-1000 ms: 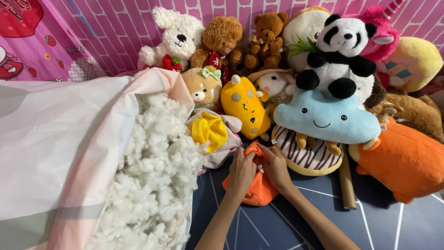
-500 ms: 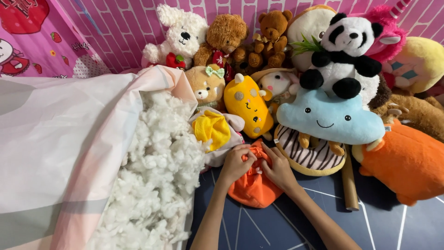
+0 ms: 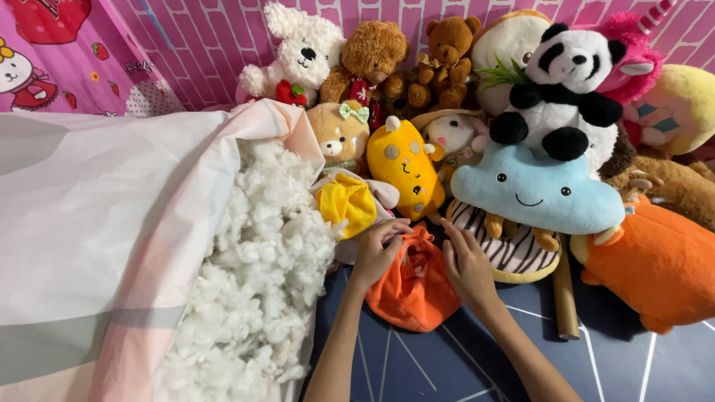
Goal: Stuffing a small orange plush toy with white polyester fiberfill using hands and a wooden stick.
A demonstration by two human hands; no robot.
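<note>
Between two bare hands, near the middle of the head view, an orange cloth toy (image 3: 413,286) is held flat on a dark blue mat (image 3: 462,357). The left hand (image 3: 376,249) is curled over the toy's upper left edge, with its fingertips (image 3: 398,225) pressed into the gathered fabric at the top. The right hand (image 3: 468,264) is laid against the toy's right side, fingers close together and pointed up towards the same gathered spot. Whether the fabric is truly pinched by the right hand cannot be told. The toy's lower half is left uncovered below both hands.

Just left of the left hand, a heap of white stuffing (image 3: 261,275) is spilled from a large pale cloth bag (image 3: 104,223) with grey and pink bands. A yellow soft toy (image 3: 346,202) is seen just above the left hand, touching the stuffing. Behind the hands, a crowd of soft toys is piled against a pink brick-patterned wall (image 3: 216,45): a yellow cat-like toy (image 3: 406,167), a light blue smiling cloud (image 3: 536,190), a panda (image 3: 566,82) and a white rabbit (image 3: 298,56). A large orange cushion (image 3: 655,260) is set well to the right.
</note>
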